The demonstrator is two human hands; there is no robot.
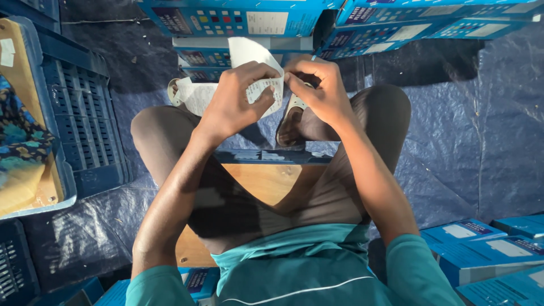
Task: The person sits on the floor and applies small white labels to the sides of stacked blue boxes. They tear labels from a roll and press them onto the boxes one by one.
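Right between the two hands is a white printed paper sheet [258, 73], held up in front of the knees. It is folded or curled, so its long axis is hard to fix: the part that shows runs roughly from lower left, where a loose flap hangs beside the left wrist, up to a bent top corner pointing away from the person toward the stacked boxes. Fine print covers the face turned to the camera.

The left hand [238, 96] is closed on the sheet, thumb pressed on the printed face and fingers curled over its upper edge. The right hand [317, 85] is also closed, pinching the sheet's right edge with its fingertips; the two hands nearly touch.

Below them the person sits with knees spread on a wooden stool [266, 184], whose bare top shows between the thighs. A sandalled foot [292, 119] rests just under the right hand. A dark blue tarpaulin [481, 130] covers the floor. Blue cartons [243, 20] are stacked along its far edge, and more blue cartons [481, 246] lie at the near right corner. At the left edge a blue plastic crate [85, 124] stands beside patterned cloth [20, 139].
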